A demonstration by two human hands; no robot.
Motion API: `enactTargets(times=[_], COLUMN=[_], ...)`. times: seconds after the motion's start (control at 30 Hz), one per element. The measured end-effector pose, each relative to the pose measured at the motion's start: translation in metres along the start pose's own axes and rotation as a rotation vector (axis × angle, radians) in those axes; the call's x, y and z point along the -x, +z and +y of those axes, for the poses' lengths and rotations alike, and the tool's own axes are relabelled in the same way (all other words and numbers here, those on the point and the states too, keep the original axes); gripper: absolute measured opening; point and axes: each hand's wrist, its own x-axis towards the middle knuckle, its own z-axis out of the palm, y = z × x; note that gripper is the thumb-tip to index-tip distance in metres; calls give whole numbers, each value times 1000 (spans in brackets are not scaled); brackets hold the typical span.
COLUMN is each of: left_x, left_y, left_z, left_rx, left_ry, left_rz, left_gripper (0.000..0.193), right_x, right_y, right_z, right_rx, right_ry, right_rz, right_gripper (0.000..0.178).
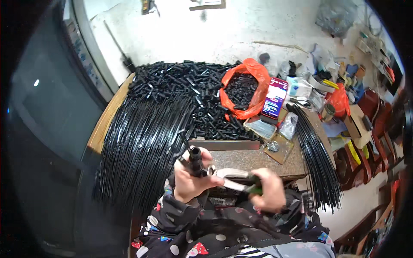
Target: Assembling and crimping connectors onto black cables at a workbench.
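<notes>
My left hand (188,184) is closed around a short black tubular part (195,157), whose open round end points up. Thin black pieces stick up beside it, too blurred to name. In my right hand (270,189), smeared by motion, are pliers (234,173) with silvery jaws and dark green handles. The jaws reach left to the tubular part, near my left fingers; whether they grip it I cannot tell. Behind my hands is a heap of small black tubular pieces (172,81), and to the left lies a broad bundle of long thin black rods (137,142).
An orange plastic bag (259,71) holds small black parts. Against it leans a lit phone (274,98). More black rods (316,159) overhang the right side of the speckled tabletop (228,159). A metal strip (223,145) edges the heap. Clutter and a red bag (340,101) stand far right.
</notes>
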Motion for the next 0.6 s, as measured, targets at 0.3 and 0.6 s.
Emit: enactTargets(times=[0.3,0.6], left_x=[-9,-4], left_y=[26,14], left_z=[14,17], left_rx=[154,-41], left_ry=[0,-21], left_rz=[-176,-120], left_gripper=[50,40], right_x=[37,6], right_y=[35,-6], right_z=[32,7], right_rx=[-1522,-1031], right_ry=[580,443], right_rz=[-1073,-870], right_gripper=[21,47])
